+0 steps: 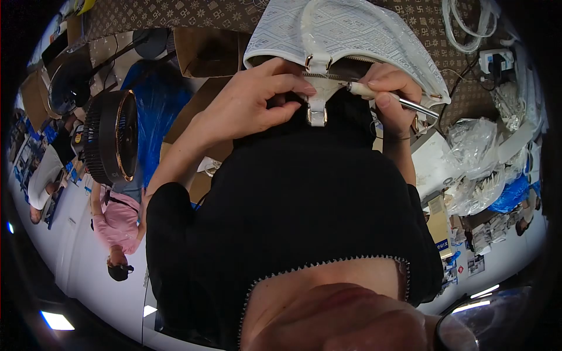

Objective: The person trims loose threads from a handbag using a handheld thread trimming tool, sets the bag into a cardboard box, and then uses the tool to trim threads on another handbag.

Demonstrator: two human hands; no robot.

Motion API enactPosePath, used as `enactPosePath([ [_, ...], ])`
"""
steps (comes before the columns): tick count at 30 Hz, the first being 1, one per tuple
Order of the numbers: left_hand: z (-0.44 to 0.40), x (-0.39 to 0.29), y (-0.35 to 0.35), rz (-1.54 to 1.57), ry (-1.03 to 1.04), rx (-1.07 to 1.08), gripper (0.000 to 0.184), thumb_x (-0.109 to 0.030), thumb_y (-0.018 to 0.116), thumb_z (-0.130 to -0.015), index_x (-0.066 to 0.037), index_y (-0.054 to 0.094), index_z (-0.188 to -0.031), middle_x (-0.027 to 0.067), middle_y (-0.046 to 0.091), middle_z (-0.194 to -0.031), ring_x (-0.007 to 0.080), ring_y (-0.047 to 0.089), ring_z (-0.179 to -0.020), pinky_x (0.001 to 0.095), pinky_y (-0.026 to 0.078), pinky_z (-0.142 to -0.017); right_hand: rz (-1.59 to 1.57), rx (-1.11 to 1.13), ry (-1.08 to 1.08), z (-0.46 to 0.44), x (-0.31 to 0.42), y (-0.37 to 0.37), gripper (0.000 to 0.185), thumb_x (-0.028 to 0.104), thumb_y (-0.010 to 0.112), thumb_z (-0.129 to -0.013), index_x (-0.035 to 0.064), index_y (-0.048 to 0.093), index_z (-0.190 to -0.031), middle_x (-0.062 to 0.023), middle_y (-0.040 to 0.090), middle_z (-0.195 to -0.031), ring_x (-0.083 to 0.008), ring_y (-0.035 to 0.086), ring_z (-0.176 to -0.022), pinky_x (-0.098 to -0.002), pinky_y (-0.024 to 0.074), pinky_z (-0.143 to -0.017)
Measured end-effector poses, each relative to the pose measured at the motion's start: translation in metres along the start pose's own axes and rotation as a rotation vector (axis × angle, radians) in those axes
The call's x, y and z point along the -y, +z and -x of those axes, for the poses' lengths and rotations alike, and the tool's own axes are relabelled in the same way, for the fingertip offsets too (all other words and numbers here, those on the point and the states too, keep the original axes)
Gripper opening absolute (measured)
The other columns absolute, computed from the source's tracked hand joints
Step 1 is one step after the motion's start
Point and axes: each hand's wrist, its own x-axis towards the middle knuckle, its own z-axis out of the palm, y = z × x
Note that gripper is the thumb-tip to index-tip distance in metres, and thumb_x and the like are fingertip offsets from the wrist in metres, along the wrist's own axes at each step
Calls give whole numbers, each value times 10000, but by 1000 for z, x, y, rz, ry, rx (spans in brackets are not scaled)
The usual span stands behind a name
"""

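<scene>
At far left, a person in a white shirt (44, 175) and another in a pink shirt (119, 221) appear upside down in the head view, beside a black fan (105, 137). Blue plastic sheeting (153, 111) hangs next, with an open cardboard box (208, 51) near the table's near edge. The left hand (249, 100) is half curled, its index fingertip touching a white leather tab (317, 96) fitted with metal buckles; whether thumb and finger grip the tab cannot be told. The tab hangs from the handle of a white patterned handbag (345, 36), which lies at the near edge of a table (175, 14) covered in brown printed cloth, its zippered mouth toward the wearer. The right hand (397, 93) closes around a pen-like tool (418, 107), thumb and fingers pinching its pale grip, the tip pointing left, just beside the tab. At right, clear plastic bags (474, 149) pile near a white plug (496, 62).
</scene>
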Motion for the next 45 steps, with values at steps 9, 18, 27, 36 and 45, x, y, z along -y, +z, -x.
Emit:
enactPosePath([
  [9, -5, 23, 5, -305, 455, -111, 260, -108, 712, -719, -169, 674, -969, 3, 612, -905, 151, 624, -711, 244, 493, -570, 27, 8, -9, -2, 1, -2, 155, 92, 643, -772, -26, 628, -870, -109, 600, -800, -164, 542, -720, -270, 434, -666],
  [18, -4, 20, 6, -493, 630, -206, 188, -149, 699, -701, -147, 624, -873, -55, 606, -869, 92, 577, -646, 233, 422, -546, 52, 0, -7, -2, 2, -3, 156, 98, 645, -773, -26, 625, -865, -108, 597, -783, -165, 539, -708, -266, 433, -644],
  [27, -9, 10, -5, -447, 528, 3, 168, -154, 680, -720, -160, 609, -872, -34, 598, -876, 144, 566, -651, 268, 447, -575, 64, -9, -9, 0, 0, -5, 157, 100, 647, -768, -25, 624, -859, -98, 592, -755, -163, 538, -688, -266, 432, -637],
  [36, -22, 1, -11, -531, 613, 223, 161, -137, 646, -732, -134, 564, -870, -15, 587, -889, 178, 563, -683, 298, 459, -599, 51, -19, 19, 2, 2, -3, 147, 89, 639, -775, -27, 620, -862, -102, 591, -756, -164, 535, -680, -270, 432, -635],
  [45, 4, 3, -12, -228, 384, 32, 119, -114, 668, -722, -67, 567, -764, 29, 581, -754, 183, 578, -633, 265, 449, -534, 20, -18, -7, 0, 0, -4, 155, 93, 638, -781, -30, 617, -875, -104, 586, -762, -173, 546, -695, -280, 442, -647],
])
